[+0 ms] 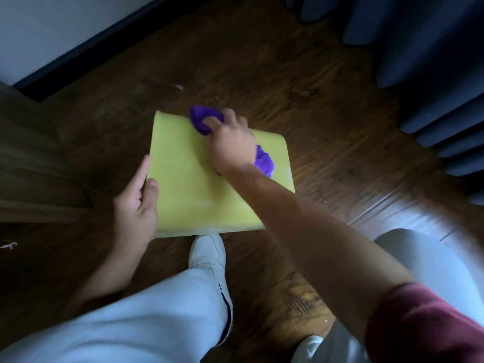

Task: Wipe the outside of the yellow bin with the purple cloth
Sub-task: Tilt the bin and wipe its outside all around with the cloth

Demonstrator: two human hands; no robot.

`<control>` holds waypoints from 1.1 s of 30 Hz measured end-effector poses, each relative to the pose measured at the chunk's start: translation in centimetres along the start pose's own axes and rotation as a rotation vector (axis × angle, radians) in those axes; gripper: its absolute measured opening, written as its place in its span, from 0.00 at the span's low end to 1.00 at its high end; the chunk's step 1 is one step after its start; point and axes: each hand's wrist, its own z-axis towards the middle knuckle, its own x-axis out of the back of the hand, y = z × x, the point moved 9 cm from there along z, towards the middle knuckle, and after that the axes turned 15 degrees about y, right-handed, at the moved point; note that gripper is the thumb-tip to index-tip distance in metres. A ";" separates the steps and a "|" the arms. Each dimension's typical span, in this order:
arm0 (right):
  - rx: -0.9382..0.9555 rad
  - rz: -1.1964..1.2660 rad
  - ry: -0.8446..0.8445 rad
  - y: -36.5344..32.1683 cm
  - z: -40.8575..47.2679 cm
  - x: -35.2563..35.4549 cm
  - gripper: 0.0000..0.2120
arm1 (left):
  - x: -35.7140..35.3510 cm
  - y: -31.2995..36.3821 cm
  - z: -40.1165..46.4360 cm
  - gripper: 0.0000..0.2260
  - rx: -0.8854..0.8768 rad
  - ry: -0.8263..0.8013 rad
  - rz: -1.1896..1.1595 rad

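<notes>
The yellow bin (188, 179) lies on the wooden floor with one broad flat side facing up. My right hand (230, 142) grips the bunched purple cloth (203, 119) and presses it on the bin's far upper part; more cloth sticks out below my wrist at the right. My left hand (136, 203) rests against the bin's left edge, fingers fairly straight, thumb on the top face. The bin's opening is hidden from view.
My white shoe (208, 254) and light trouser legs sit just below the bin. A wooden furniture piece (34, 163) stands at left, dark blue curtains (424, 61) hang at right, and a white wall with dark skirting (78, 45) runs along the upper left.
</notes>
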 end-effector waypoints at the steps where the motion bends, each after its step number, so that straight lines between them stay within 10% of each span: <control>1: -0.036 -0.034 -0.008 2.2 -0.2 0.1 0.17 | -0.1 0.1 -0.3 0.18 -0.012 -0.013 -0.006; 19: -0.627 0.009 0.045 20.5 -10.9 4.6 0.20 | -0.2 1.7 -0.2 0.21 -0.158 -0.027 0.042; 33: -0.470 0.073 0.127 15.3 -13.7 6.2 0.21 | -1.6 1.1 -0.2 0.19 0.037 -0.002 -0.054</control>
